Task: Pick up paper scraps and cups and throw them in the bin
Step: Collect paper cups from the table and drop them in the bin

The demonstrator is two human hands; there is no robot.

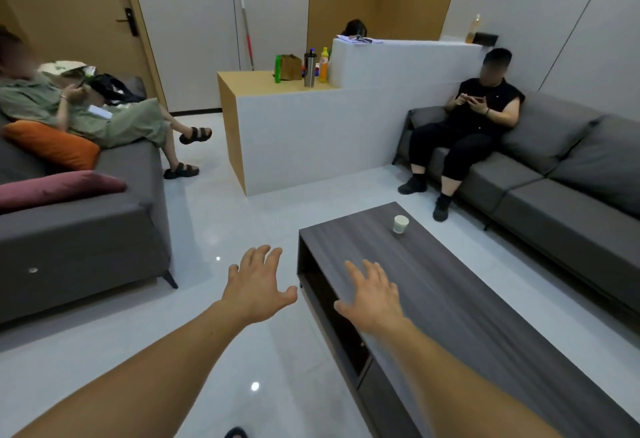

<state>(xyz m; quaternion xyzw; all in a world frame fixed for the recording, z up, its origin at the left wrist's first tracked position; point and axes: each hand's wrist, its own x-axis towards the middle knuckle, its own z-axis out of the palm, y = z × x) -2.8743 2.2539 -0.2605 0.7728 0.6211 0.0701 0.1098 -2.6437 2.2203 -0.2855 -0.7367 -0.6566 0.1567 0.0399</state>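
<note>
A white paper cup (400, 223) stands upright near the far end of the dark wooden coffee table (450, 299). My left hand (258, 283) is stretched out over the floor, left of the table, fingers spread and empty. Above the table's near part my right hand (372, 293) hovers, fingers spread, empty, well short of the cup. No bin or paper scraps show in this view.
A grey sofa (86, 229) with orange and pink cushions stands left, with a person seated. Another grey sofa (554, 195) lines the right wall, a person sitting on it. A white counter (311, 132) with bottles stands ahead. White tiled floor (225, 215) lies between.
</note>
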